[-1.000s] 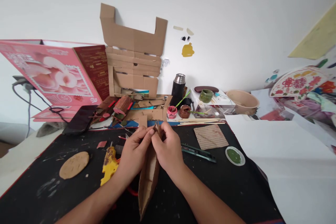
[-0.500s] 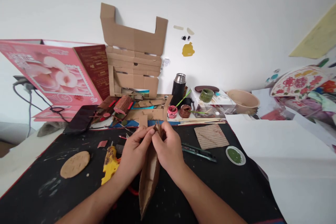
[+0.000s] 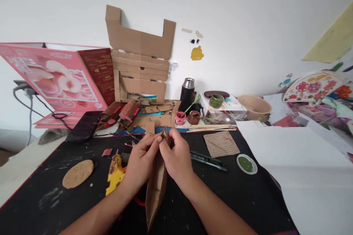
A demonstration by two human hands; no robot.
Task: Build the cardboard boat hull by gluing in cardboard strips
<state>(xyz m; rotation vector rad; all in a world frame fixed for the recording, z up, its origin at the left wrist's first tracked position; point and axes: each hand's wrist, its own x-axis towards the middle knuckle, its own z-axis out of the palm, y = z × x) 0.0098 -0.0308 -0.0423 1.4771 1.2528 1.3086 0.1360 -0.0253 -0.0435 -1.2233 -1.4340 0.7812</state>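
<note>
A narrow, boat-shaped cardboard piece (image 3: 156, 187) with folded-up sides points lengthwise toward me over the black mat. My left hand (image 3: 143, 158) pinches its far end from the left, thumb and fingers pressed together. From the right, my right hand (image 3: 176, 154) grips the same end, its thumb close to the left one. The fingers partly cover the pointed tip. A yellow glue gun (image 3: 115, 176) lies just left of my left wrist, partly behind it. Right of my right hand rests a dark green utility knife (image 3: 209, 161).
A round cardboard disc (image 3: 78, 174) lies at left, a corrugated square (image 3: 221, 144) and a lid with green paint (image 3: 246, 164) at right. Behind stand paint jars (image 3: 194, 117), a black thermos (image 3: 187, 94), cardboard scraps and a pink box (image 3: 60, 80).
Both hands keep their pinch on the far end of the cardboard piece, nearly still. The whole view has shifted very slightly.
</note>
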